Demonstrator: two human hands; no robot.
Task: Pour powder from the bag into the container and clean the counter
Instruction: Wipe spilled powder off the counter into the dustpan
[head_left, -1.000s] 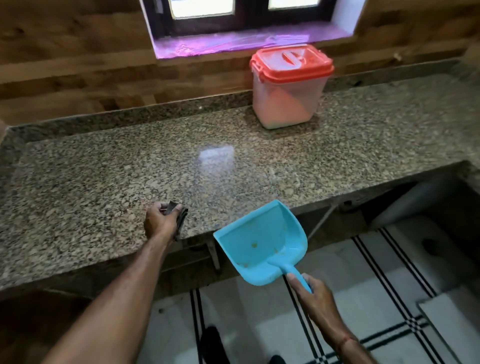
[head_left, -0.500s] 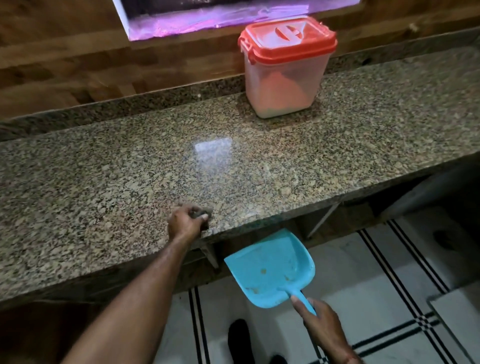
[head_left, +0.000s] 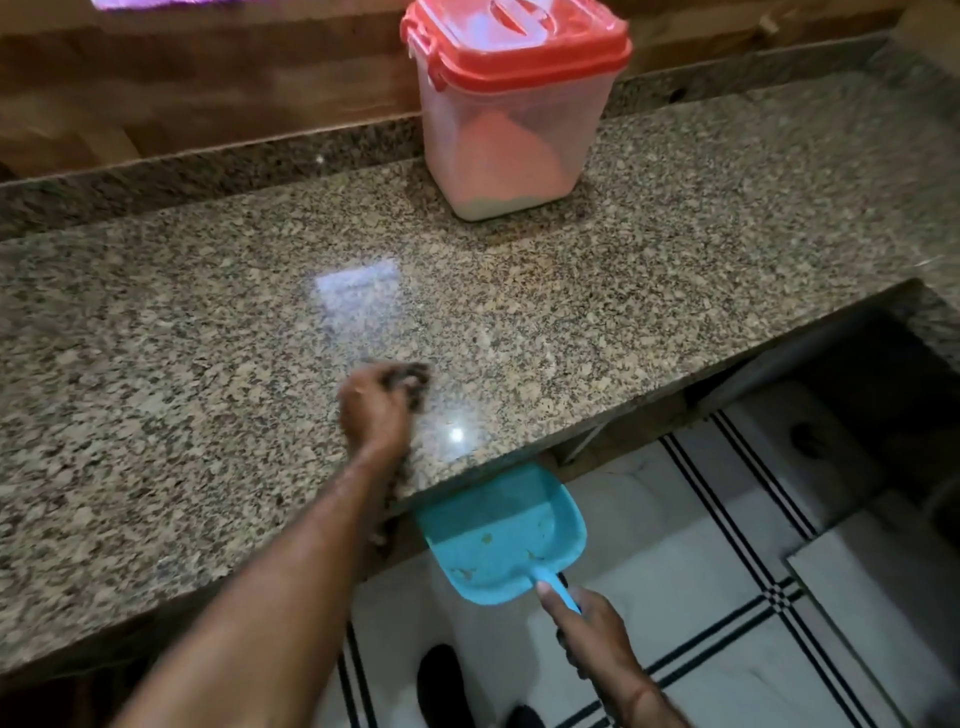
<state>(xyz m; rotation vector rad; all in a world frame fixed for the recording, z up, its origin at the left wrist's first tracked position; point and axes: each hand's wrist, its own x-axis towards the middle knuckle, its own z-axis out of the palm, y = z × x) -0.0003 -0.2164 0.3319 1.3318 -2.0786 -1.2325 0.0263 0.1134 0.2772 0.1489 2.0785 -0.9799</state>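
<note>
Powder, pale and heaped in a slope, fills the lower part of the translucent square plastic container (head_left: 511, 130) that stands at the back of the speckled granite counter (head_left: 675, 291), close to the raised granite edge along the wooden wall, with its red snap-on lid (head_left: 519, 41) closed. Near the counter's front edge, well apart from the container, the left hand (head_left: 376, 408) is curled tightly around a small dark cloth (head_left: 410, 382) and presses it onto the stone; the hand is blurred. The right hand (head_left: 592, 631) grips the handle of a light blue plastic dustpan (head_left: 501, 535), whose mouth sits just under the counter's lip, beside the left forearm. A few small crumbs lie inside the pan. Below is a white tiled floor (head_left: 701, 571) with black stripes.
</note>
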